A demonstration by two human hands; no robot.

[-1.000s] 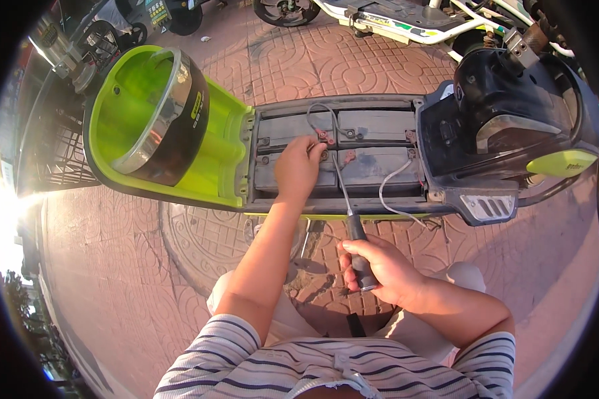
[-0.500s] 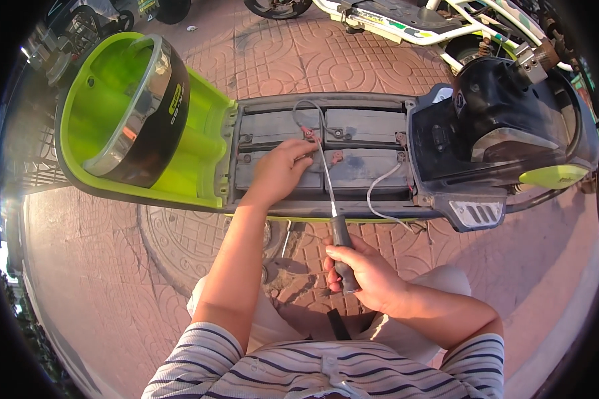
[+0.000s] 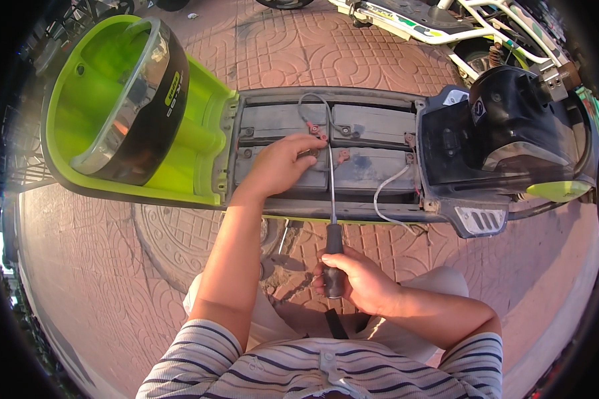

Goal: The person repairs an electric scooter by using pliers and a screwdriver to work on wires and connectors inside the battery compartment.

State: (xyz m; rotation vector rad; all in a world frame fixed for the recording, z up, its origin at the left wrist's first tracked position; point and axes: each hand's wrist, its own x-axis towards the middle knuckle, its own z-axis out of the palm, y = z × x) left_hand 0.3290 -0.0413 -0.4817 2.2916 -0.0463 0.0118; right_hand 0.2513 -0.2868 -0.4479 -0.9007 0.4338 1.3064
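My right hand point(image 3: 363, 279) is wrapped round the black handle of a screwdriver point(image 3: 334, 249). Its long metal shaft points away from me, and the tip reaches the middle of a row of grey batteries point(image 3: 373, 169). By that tip, my left hand point(image 3: 279, 166) lies over the near left battery with bent fingers. Its fingertips touch the red-sleeved end of a looped grey cable point(image 3: 311, 96); whatever they pinch is hidden. A red terminal cover point(image 3: 343, 155) sits just right of the shaft. Another pale cable point(image 3: 379, 189) runs from the near right battery over the near edge.
The batteries lie in the open floor of an electric scooter with a green seat-side shell point(image 3: 209, 133) at left and black bodywork point(image 3: 512, 120) at right. A thin metal rod point(image 3: 284, 236) shows below the near edge. Another white-framed scooter point(image 3: 419, 30) stands beyond on the red paving.
The screwdriver has swung more upright, its handle moving slightly left with my right hand. My left fingers stay beside the cable end. The whole view has shifted a little.
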